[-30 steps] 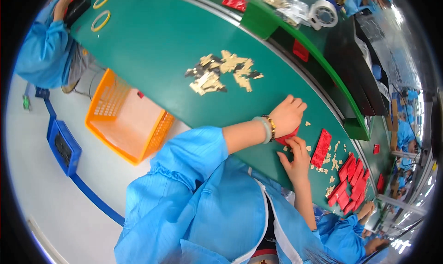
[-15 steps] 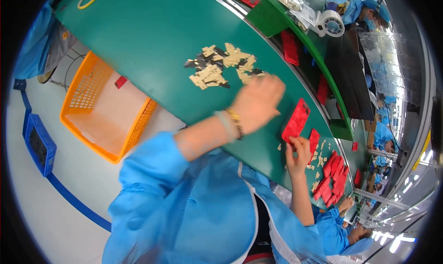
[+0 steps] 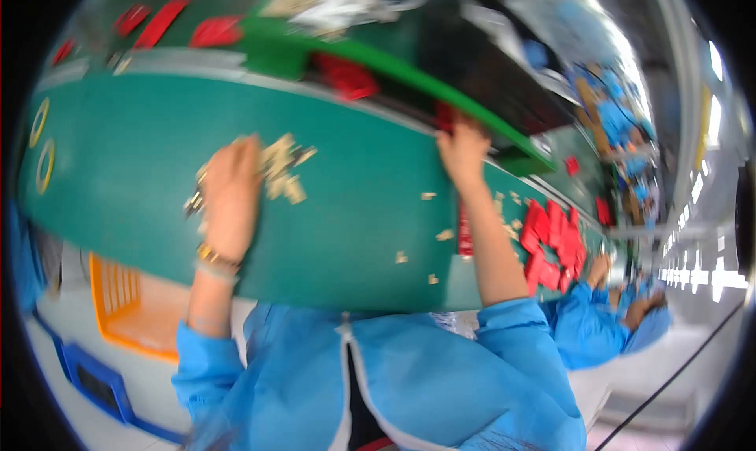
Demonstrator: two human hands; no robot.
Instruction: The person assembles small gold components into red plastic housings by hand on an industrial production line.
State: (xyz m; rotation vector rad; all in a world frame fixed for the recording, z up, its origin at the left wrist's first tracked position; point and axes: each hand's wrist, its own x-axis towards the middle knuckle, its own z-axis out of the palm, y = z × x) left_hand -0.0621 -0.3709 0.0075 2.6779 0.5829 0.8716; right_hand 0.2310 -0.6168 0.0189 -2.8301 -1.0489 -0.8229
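My left hand is over the pile of small beige and black strips on the green table; its bent fingertips are blurred and partly hidden, so I cannot make out what they hold. Under the edge of the green shelf, my right hand reaches far forward to a flat red piece. Thumb and fingers are close to that piece, but motion blur hides whether they grip it. A narrow red strip lies beside my right forearm. Several small beige bits are scattered nearby.
A heap of red pieces lies at right, near a co-worker's hand. The green shelf overhangs the table's far side, with another red piece below it. Yellow tape rings lie far left. An orange basket stands below the table.
My left hand has moved leftward onto the strip pile. My right hand has gone from the near table, where it held a flat red piece, forward beneath the shelf. The view has turned.
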